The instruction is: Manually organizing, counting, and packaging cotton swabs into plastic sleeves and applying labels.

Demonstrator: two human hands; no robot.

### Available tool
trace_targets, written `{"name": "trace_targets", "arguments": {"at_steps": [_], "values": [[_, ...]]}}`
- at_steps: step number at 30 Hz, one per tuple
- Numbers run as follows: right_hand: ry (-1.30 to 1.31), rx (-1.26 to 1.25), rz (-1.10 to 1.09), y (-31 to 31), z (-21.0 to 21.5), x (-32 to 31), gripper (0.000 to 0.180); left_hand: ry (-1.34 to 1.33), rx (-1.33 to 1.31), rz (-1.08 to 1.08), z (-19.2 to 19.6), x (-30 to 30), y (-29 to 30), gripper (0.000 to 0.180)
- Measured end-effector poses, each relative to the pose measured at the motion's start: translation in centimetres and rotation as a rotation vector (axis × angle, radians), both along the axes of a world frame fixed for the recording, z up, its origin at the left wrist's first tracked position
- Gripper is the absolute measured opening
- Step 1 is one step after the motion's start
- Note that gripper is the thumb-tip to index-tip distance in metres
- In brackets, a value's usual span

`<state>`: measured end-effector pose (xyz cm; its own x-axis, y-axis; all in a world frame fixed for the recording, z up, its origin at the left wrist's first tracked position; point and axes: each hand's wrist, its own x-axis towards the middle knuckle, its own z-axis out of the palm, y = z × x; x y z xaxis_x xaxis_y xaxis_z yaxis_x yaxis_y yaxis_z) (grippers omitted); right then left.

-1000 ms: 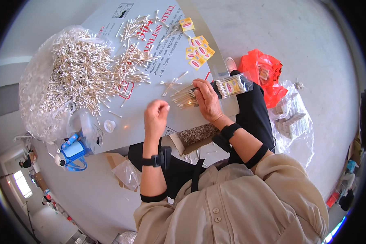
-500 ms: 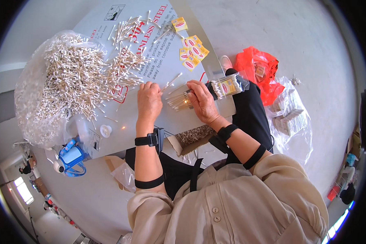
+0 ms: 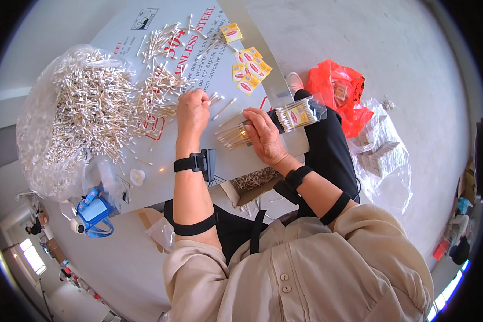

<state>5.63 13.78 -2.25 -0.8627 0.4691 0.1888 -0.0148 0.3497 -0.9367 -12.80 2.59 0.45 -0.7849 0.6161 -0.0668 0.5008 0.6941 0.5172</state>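
My left hand (image 3: 192, 114) is closed beside the loose swabs, at the near right side of the heap. White swab tips (image 3: 215, 98) stick out past its fingers; how many it holds is hidden. My right hand (image 3: 265, 138) has its fingers curled over a fanned row of cotton swabs (image 3: 232, 137) on the table. Just right of those fingers, a clear packet of cotton swabs (image 3: 296, 116) with a yellow label lies at the table edge, a dark piece next to it. One single swab (image 3: 225, 108) lies between my hands.
A big clear bag of cotton swabs (image 3: 91, 102) spills over the table's left side. Yellow cards (image 3: 249, 70) lie toward the far edge. A blue bottle (image 3: 94, 210) is at left, a cardboard box (image 3: 233, 192) of swabs below the edge. Red bag (image 3: 333, 80) and packed bundles (image 3: 380, 153) sit on the floor.
My left hand has moved away from me and slightly left, toward the loose swabs. My right hand stays over the fanned swabs, shifted only slightly.
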Motion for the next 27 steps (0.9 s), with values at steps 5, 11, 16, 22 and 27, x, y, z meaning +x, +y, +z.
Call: {"name": "trace_targets", "arguments": {"at_steps": [5, 11, 16, 22, 27], "values": [[0.015, 0.016, -0.013, -0.1, 0.0, 0.0, 0.028, 0.102, 0.037, 0.028, -0.5, 0.9, 0.2, 0.007], [-0.024, -0.042, 0.002, 0.0, 0.2, 0.0, 0.027, 0.225, -0.037, -0.179, -0.3, 1.7, 0.1, 0.005], [0.003, -0.010, 0.005, -0.1, -0.1, 0.0, 0.028, 0.204, 0.048, -0.058, 0.2, 0.7, 0.5, 0.006], [0.055, 0.030, -0.022, 0.1, 0.2, 0.0, 0.027, 0.165, 0.035, -0.059, 0.0, 2.1, 1.1, 0.006], [0.055, -0.071, -0.078, 0.2, -0.1, -0.1, 0.024, 0.089, 0.037, -0.131, 0.4, 5.4, 1.0, 0.007]]}}
